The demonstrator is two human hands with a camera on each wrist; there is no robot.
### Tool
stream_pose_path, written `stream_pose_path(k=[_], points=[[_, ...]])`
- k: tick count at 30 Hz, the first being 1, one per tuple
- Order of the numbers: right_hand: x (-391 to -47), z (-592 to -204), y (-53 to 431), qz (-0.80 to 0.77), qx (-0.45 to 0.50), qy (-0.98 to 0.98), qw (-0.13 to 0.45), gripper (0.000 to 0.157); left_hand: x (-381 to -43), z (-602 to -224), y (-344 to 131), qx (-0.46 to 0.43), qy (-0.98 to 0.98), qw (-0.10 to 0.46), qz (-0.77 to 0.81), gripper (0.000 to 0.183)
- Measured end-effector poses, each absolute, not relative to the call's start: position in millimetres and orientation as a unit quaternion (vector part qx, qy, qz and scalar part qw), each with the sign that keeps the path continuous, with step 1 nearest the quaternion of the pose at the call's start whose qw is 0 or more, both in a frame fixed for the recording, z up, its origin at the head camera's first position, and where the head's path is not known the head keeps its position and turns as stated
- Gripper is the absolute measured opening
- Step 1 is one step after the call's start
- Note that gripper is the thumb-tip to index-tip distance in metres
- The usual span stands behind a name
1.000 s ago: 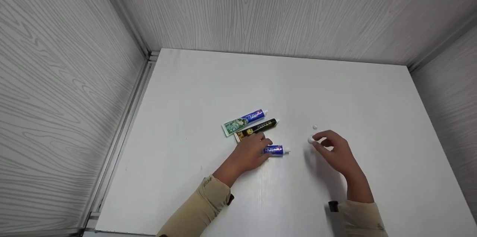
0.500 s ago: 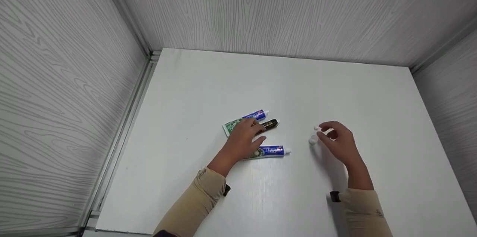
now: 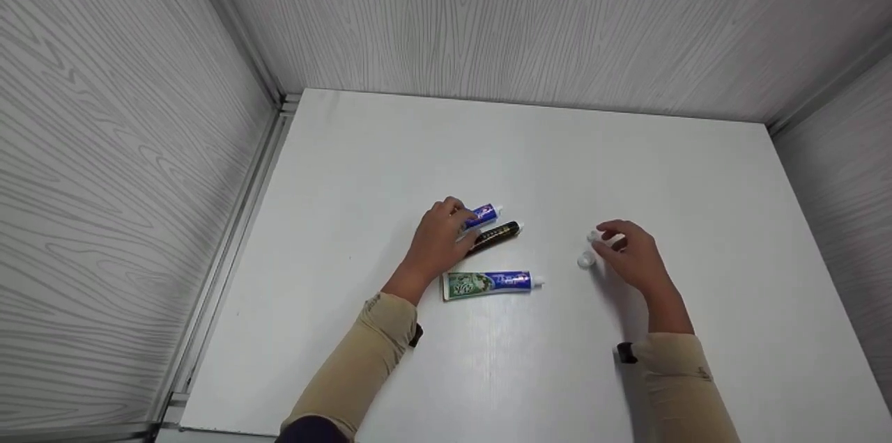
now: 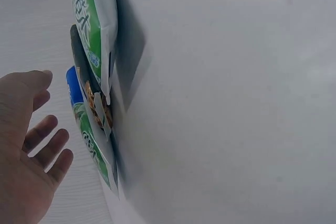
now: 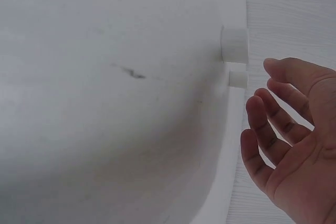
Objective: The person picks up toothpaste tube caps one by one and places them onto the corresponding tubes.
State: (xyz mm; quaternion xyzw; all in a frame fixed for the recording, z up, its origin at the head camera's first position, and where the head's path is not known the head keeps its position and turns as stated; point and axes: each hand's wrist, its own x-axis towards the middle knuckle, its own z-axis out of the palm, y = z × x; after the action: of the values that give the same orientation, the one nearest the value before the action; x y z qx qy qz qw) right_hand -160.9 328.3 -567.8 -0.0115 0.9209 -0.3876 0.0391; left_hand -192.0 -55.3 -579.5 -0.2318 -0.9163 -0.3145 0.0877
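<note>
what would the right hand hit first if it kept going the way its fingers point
Probably the small white plastic caps just past the right hand; its fingertips sit close beside them, though depth is unclear.

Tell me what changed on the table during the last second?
The left hand let go of the nearest toothpaste tube and moved away to the farthest tube. The right hand shifted slightly toward the two white caps. All three tubes and both caps kept their places.

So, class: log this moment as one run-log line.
left hand: open over toothpaste tubes | right hand: open beside two white caps | table
</note>
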Motion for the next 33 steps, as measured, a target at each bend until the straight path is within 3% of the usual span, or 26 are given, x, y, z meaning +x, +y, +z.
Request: stream_pose_path(k=[11,25,33], points=[[-168.8,-573.5,327.1,-0.389,0.019,0.918,0.08,0.042,-206.6,-586.6,-56.4,-0.214,-0.93,0.05,-0.295,0.046],[-175.9,-573.3,323.4,-0.369,0.034,0.924,0.092,0.04,-218.0,-586.1,-58.3,-0.218,-0.938,-0.007,-0.271,0.055],[-176.7,-573.6,322.6,-0.371,0.045,0.921,0.105,0.036,-218.1,-587.6,-57.1,-0.229,-0.94,-0.019,-0.254,0.043]])
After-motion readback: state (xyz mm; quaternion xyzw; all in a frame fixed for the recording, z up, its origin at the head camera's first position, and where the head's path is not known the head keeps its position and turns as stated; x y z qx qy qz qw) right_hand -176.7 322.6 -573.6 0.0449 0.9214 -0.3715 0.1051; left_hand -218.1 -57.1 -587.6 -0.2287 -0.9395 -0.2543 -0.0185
